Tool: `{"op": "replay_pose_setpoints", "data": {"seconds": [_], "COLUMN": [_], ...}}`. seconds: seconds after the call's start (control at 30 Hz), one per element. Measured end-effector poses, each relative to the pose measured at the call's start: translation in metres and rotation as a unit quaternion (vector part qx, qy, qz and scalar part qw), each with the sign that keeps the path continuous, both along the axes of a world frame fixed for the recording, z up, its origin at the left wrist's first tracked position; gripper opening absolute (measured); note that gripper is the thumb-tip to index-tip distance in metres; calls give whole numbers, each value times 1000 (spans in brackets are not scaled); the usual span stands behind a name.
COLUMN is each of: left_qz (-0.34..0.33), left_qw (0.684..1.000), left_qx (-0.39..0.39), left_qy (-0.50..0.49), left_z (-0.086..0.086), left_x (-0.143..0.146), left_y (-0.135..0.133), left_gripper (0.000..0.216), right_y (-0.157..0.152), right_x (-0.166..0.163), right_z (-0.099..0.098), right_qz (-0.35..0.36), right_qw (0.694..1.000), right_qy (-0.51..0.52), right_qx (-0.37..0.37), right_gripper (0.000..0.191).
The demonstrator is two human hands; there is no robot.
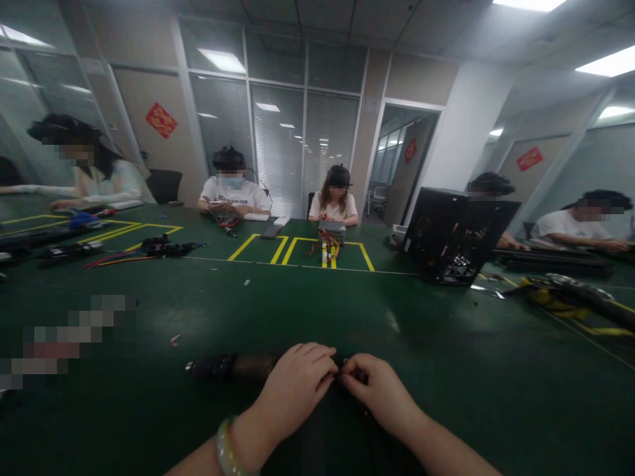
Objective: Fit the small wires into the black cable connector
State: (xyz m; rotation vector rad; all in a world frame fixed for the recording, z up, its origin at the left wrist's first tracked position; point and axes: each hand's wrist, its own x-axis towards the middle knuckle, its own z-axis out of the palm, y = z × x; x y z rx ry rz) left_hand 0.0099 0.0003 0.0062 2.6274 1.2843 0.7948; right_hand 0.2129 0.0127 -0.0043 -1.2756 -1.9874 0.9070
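A long dark tube-shaped object (251,367) lies across the green table in front of me. It has a metal tip at its left end and a brownish middle section. My left hand (300,377) is closed over its right part, palm down, with a pale green bangle on the wrist. Close beside those fingertips, my right hand (380,387) is closed in a pinch at the object's right end. What lies between the right thumb and fingers is hidden.
A black computer case (454,235) stands at the right. Beyond the middle sits a power supply (331,230) with coloured cables. Cable bundles (159,246) lie left, and a black-and-yellow bundle (560,297) right. Several people sit around the green table (307,304).
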Motion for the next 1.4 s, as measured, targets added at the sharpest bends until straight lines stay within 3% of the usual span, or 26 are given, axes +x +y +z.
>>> {"op": "replay_pose_setpoints", "data": {"seconds": [0.17,0.37,0.53,0.8,1.4], "left_qz": [17,27,19,48,52], "left_qw": [1000,999,999,998,998], "left_qx": [13,23,32,-32,-39], "left_qy": [12,17,9,15,-22], "left_z": [3,4,-2,0,2], "left_x": [0,2,5,6,6], "left_y": [-3,-6,-5,-3,-3], "left_gripper": [21,10,13,12,7], "right_y": [-2,0,2,1,0], "right_x": [1,3,2,-2,2], "right_z": [-3,-7,-9,-5,-4], "right_qz": [4,10,-1,-15,-4], "right_qw": [1000,1000,1000,1000,1000], "right_qy": [-9,-14,-7,-5,-9], "right_qx": [7,18,20,11,-16], "right_gripper": [6,5,6,7,9]}}
